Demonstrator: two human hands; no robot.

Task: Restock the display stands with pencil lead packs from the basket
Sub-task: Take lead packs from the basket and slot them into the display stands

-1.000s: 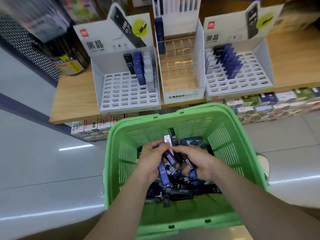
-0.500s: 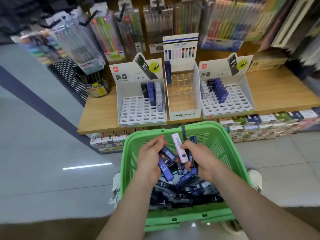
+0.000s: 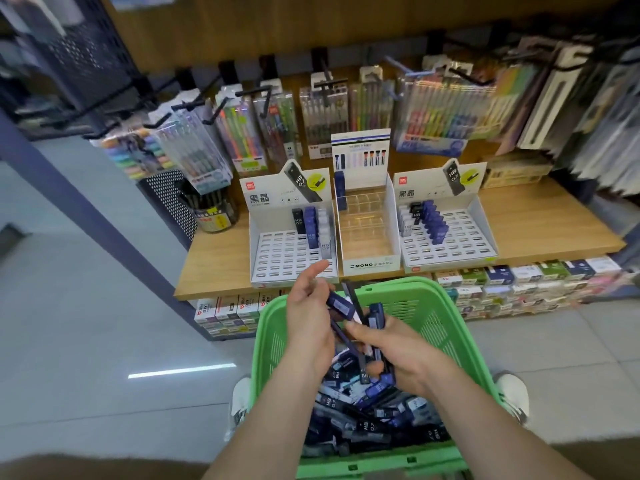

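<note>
Both hands low over green basket [image 3: 450,327], held just in front of wooden counter [image 3: 554,223]. Left grip [image 3: 308,317]: fingers curled round a dark blue pack [image 3: 341,304], one digit sticking out straight toward the stands. Right grip [image 3: 391,344]: closed round a small bundle of packs [image 3: 375,318], dark blue and black, ends poking up above the fingers, touching the left-hand pack. Rest of loose lead packs [image 3: 363,420] heaped in basket bottom, mostly dark blue and black, "HB 0.7" readable on several. On counter, side by side: left stand [image 3: 277,258] with a few packs upright in its back right slots, most slots bare; MONO stand [image 3: 369,265] in the middle with clear dividers; right stand [image 3: 460,244] with packs clustered in back left slots. Hanging pen packs [image 3: 433,116] on hooks behind the stands.
</note>
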